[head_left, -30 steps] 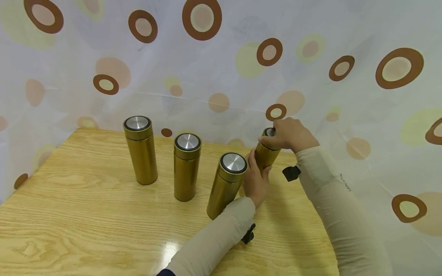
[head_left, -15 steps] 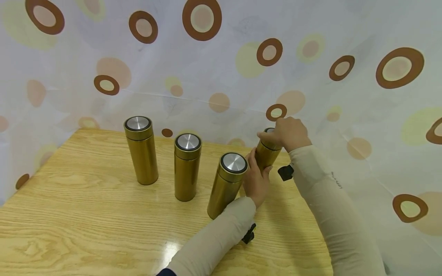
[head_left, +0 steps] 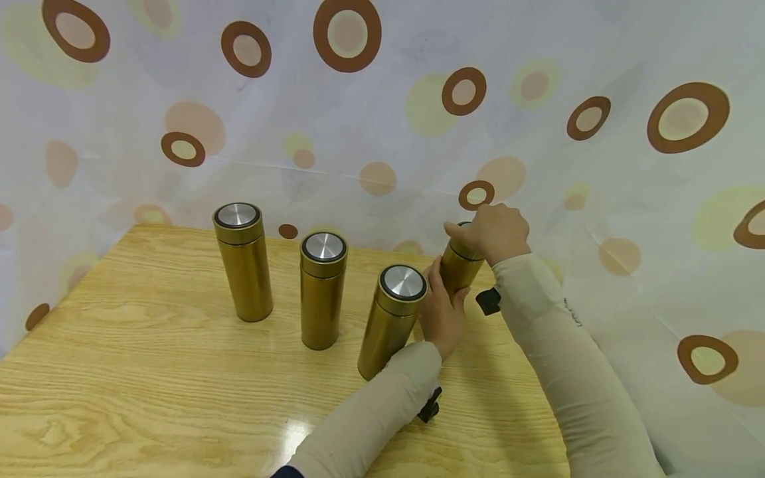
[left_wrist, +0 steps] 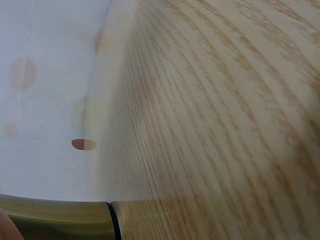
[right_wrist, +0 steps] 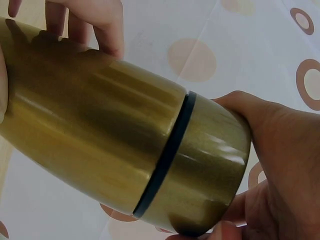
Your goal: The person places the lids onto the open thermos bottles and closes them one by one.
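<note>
At the right rear of the table, a gold thermos flask (head_left: 459, 271) is held in both hands. My left hand (head_left: 443, 320) grips its body low down, and its fingertips (right_wrist: 111, 37) lie along one side in the right wrist view. The lid (right_wrist: 210, 157) sits in the grip of my right hand (head_left: 501, 234), with fingers and thumb around its rim. A dark ring (right_wrist: 165, 155) runs between lid and body. Only a gold end of the flask (left_wrist: 60, 220) shows at the bottom of the left wrist view; much of its top is hidden by my right hand.
Three similar flasks stand upright in a slanting row: one at the left (head_left: 245, 279), a middle one (head_left: 323, 299), and a near one (head_left: 388, 332) beside my left forearm. Behind the wooden table (head_left: 149, 385) hangs a spotted cloth (head_left: 370, 126).
My right hand has turned on the lid, and its wrist and forearm have swung left. My left hand keeps its hold, and the other flasks stay put.
</note>
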The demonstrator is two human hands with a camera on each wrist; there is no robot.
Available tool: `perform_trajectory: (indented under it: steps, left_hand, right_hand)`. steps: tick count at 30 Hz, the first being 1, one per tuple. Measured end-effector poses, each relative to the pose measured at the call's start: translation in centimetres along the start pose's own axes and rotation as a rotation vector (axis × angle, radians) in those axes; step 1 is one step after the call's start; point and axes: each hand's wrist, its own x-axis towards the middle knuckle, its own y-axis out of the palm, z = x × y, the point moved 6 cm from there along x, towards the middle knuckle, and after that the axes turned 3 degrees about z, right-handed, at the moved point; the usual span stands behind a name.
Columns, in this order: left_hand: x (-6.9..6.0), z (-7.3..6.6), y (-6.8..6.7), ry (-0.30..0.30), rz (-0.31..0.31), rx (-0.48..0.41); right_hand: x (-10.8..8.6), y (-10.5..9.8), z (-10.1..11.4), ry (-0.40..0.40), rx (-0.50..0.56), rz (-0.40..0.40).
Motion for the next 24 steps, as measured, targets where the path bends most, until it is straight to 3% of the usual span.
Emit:
perform_trajectory:
  steps: [10,17,20,24]
  left_hand:
    - [0.0,0.1,0.0,-0.011,0.018,-0.006]
    - [0.1,0.3,0.0,0.002,-0.011,0.032]
    - [0.1,0.2,0.1,0.002,-0.008,0.038]
    - [0.1,0.2,0.3,-0.006,0.003,0.035]
  right_hand:
    - [-0.3,0.1,0.0,0.023,-0.008,-0.003]
    - [-0.5,0.1,0.7,-0.031,-0.031,0.031]
    - [-0.5,0.0,0.8,-0.13,0.041,0.081]
    - [-0.7,-0.3,1.1,-0.392,0.151,0.215]
